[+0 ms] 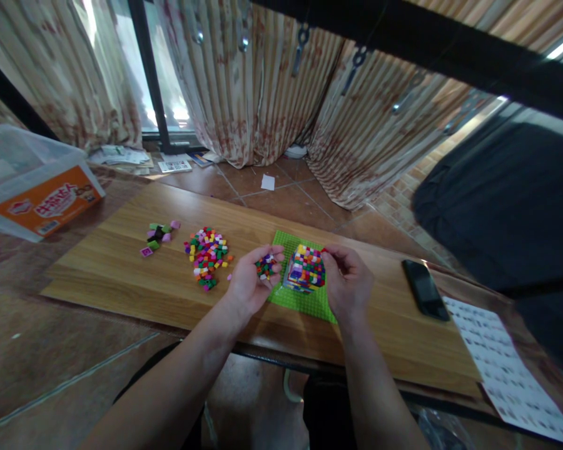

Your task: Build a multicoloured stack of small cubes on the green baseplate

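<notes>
A many-coloured block of small building bricks [307,267] stands on a green studded baseplate [328,310]. Cupped with its palm up, my left hand [248,281] holds a handful of loose small building bricks [265,267] just left of the block. My right hand [347,278] is closed in a pinch at the block's right top edge. A bit of red shows at its fingertips, apparently a small brick; the fingers partly cover it.
A pile of small coloured bricks [209,253] and a smaller group of larger bricks [158,234] lie left on the wooden board [136,284]. On the right are a black phone [425,289] and a printed sheet [507,369]. A plastic tub [32,187] stands far left.
</notes>
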The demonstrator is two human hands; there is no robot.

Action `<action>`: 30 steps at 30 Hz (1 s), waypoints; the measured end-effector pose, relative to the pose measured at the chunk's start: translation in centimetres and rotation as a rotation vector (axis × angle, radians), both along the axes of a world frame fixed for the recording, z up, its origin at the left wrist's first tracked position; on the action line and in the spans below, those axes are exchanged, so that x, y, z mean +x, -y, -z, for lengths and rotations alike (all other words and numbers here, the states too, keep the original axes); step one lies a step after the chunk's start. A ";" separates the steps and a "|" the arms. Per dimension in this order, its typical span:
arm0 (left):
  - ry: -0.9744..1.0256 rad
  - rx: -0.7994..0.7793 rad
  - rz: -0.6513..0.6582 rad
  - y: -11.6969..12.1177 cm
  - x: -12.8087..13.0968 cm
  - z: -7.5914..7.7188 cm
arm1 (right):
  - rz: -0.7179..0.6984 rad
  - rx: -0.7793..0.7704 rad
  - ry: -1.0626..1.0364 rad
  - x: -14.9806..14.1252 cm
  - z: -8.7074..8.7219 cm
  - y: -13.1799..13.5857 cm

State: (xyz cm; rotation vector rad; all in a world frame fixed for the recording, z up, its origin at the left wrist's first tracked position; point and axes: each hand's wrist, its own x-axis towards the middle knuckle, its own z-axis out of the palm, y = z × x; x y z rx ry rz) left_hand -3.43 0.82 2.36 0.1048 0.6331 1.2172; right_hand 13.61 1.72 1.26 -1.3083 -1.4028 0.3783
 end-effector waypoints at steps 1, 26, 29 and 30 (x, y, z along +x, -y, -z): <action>-0.001 -0.001 0.001 0.0 0.0 0.0 | -0.006 -0.004 0.023 0.1 0.0 0.0; 0.010 -0.003 -0.007 0.1 -0.1 -0.1 | -0.099 0.146 0.529 -0.8 -0.8 0.4; 0.009 -0.007 -0.008 0.1 0.0 -0.1 | -0.103 0.157 0.520 -0.9 -0.7 0.4; 0.007 -0.010 -0.010 0.1 0.0 -0.1 | -0.105 0.156 0.518 -1.0 -0.7 0.3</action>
